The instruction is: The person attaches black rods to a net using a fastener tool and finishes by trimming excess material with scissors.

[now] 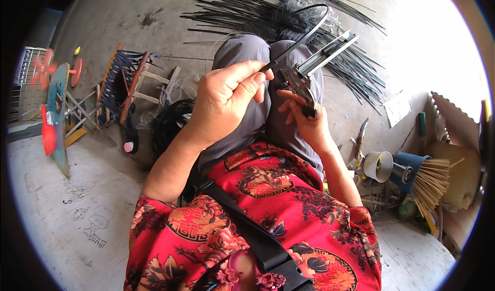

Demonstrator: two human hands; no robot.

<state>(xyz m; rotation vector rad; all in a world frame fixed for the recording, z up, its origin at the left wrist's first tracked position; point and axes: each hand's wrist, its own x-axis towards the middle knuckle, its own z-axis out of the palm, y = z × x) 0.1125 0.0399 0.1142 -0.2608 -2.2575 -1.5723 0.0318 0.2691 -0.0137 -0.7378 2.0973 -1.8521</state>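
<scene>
My left hand (pixel 227 97) is closed, its thumb and forefinger pinching a thin black strip (pixel 308 34) near the end. From the pinch the strip rises to the upper right and bends back over in a curve. My right hand (pixel 311 123) is wrapped round the lower part of a dark metal hand tool (pixel 299 83); I cannot make out its exact kind. A silver channel-shaped rail (pixel 330 52) sticks out of it to the upper right. The pinched part of the strip lies close beside the tool's head; whether they touch, I cannot tell. Both hands are above my knees.
Bundles of long black strips (pixel 232 10) with clear plastic wrap lie on the floor ahead. At left are a small wooden folding chair (pixel 135 87) and a board with red wheels (pixel 58 110). A knife (pixel 361 139), a white cup (pixel 378 166) and a blue bucket of sticks (pixel 407 175) are at right.
</scene>
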